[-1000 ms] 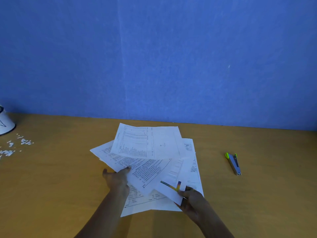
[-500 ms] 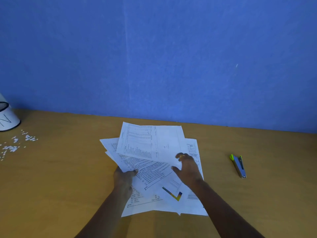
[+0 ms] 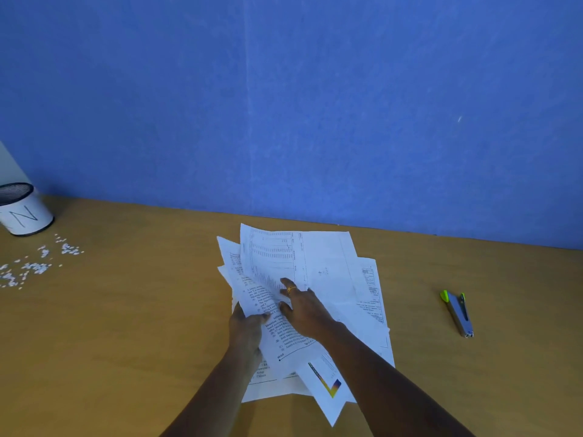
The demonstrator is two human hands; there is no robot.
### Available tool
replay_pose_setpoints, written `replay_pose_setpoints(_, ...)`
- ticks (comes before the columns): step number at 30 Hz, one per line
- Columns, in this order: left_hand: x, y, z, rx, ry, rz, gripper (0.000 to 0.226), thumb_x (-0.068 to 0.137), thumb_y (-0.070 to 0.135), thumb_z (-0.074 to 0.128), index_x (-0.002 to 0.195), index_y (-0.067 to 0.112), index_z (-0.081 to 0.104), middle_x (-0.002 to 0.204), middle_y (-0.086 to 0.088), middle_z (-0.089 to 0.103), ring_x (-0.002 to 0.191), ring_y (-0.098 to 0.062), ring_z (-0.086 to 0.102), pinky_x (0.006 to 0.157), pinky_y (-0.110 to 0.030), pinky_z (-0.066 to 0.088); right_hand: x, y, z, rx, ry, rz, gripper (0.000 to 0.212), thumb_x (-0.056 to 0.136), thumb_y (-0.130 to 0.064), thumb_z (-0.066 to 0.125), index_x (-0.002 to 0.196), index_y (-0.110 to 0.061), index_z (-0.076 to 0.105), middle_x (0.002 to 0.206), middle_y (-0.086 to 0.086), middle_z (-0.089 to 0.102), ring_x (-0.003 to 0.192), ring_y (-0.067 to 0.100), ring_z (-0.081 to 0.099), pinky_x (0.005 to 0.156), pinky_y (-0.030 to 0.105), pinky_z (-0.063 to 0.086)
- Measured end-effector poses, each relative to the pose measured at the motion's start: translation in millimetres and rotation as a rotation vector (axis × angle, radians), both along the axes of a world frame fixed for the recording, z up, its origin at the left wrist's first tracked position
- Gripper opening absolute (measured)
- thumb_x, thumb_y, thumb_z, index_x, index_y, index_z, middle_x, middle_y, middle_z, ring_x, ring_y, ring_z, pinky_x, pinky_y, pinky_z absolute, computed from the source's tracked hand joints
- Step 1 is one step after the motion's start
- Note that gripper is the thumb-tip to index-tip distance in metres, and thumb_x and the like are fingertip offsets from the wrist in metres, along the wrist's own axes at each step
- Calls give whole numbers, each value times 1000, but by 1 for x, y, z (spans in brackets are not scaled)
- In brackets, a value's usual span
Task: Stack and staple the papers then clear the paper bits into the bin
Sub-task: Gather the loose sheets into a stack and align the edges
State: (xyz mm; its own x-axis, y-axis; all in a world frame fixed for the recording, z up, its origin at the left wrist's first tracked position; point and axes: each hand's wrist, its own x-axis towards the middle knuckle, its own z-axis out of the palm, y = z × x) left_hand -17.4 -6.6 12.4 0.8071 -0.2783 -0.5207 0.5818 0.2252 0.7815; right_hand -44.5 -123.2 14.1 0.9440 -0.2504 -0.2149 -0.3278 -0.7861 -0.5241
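Several printed white papers [image 3: 328, 266] lie fanned and askew in the middle of the wooden desk [image 3: 142, 326]. My left hand [image 3: 246, 329] grips the left edge of the pile, thumb on top. My right hand [image 3: 303, 307] lies flat on the sheets with fingers spread, pressing on the top pages. A grey stapler with green ends [image 3: 458, 312] rests on the desk to the right, apart from the papers. White paper bits [image 3: 34, 263] are scattered at the far left, in front of a white bin with a black mesh rim [image 3: 23, 212].
A blue wall [image 3: 315, 105] stands along the back edge of the desk. Bare desk surface lies between the paper bits and the pile, and between the pile and the stapler.
My right hand has let go of the bottom sheet with the coloured chart and moved up and left onto the top pages. The left hand kept its hold while the sheets slid closer together.
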Motion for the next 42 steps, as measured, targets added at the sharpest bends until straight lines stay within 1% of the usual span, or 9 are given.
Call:
replay_pose_setpoints(5,0,1,4,1,15,-10,42,81,-18,44,113,9,54,91,-12,62,80,-33,59,67,-39,50,-5,12,-2,78,-39,-62,51,96,-30,44,143,-16,30,138,5,53,127,29,47,106,42,39)
replay_pose_setpoints(10,-1,1,2,-24,32,-12,45,84,-15,40,122,5,51,102,-19,61,82,-36,59,64,-38,49,-1,11,1,19,-102,-54,43,95,-25,47,136,-13,43,132,11,56,121,28,53,101,35,43)
replay_pose_setpoints(14,0,3,1,-11,61,-15,44,84,-18,35,121,2,49,94,-18,60,81,-36,58,65,-39,49,10,10,7,-2,-105,-75,52,90,-33,55,137,-13,41,140,7,47,128,24,45,105,36,41)
replay_pose_setpoints(19,-3,7,3,27,49,-37,37,87,-16,36,114,4,51,89,-16,61,78,-33,59,62,-38,48,21,18,14,-51,-111,-28,54,93,-38,49,139,-13,38,145,5,43,132,23,43,108,35,36)
replay_pose_setpoints(26,-3,7,8,58,49,-42,33,87,-16,38,103,8,53,82,-13,61,71,-30,59,57,-34,45,27,25,17,-86,-156,5,41,97,-30,40,134,-11,43,122,11,63,106,25,61,88,29,49)
replay_pose_setpoints(29,-2,7,8,74,37,-56,36,87,-16,38,108,8,54,83,-13,62,73,-30,59,58,-34,46,27,25,20,-113,-158,-2,33,98,-24,37,127,-11,47,112,13,65,97,25,63,74,24,45)
replay_pose_setpoints(35,1,8,2,78,53,-58,40,86,-15,39,118,5,52,99,-17,62,82,-35,59,63,-39,49,23,21,30,-243,-121,9,28,98,-21,37,117,-7,51,111,14,64,98,29,64,77,31,50)
replay_pose_setpoints(39,2,7,3,80,42,-44,31,89,-10,40,113,6,53,89,-14,61,78,-32,59,61,-36,48,26,20,38,-258,-147,-30,25,97,-14,36,112,-5,54,109,17,64,98,32,62,80,37,49)
replay_pose_setpoints(42,-4,1,9,90,21,-54,25,93,0,42,111,11,55,87,-13,62,75,-31,60,62,-36,48,26,27,42,-170,-169,-109,27,96,-16,38,111,-4,56,109,19,63,101,34,60,83,40,48)
